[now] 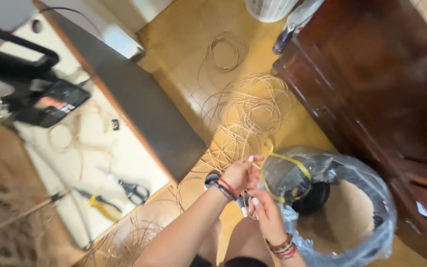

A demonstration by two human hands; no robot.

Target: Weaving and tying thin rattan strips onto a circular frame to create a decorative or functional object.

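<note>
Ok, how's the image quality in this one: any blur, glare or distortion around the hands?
Head view: left hand and right hand are slightly motion-blurred, so the finger grip on the yellow strap is hard to read; the wooden cabinet is smeared; glare on the plastic wrap and floor; the table edge slants from wide-angle tilt; the scissors stay legible.

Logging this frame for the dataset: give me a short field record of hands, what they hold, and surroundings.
left hand: pinching the yellow strap
right hand: on the same strap, lower down
below hands: plastic-wrapped coil
floor: loose cane loops
table: scissors, yellow-handled pliers
right side: dark wooden cabinet
</note>
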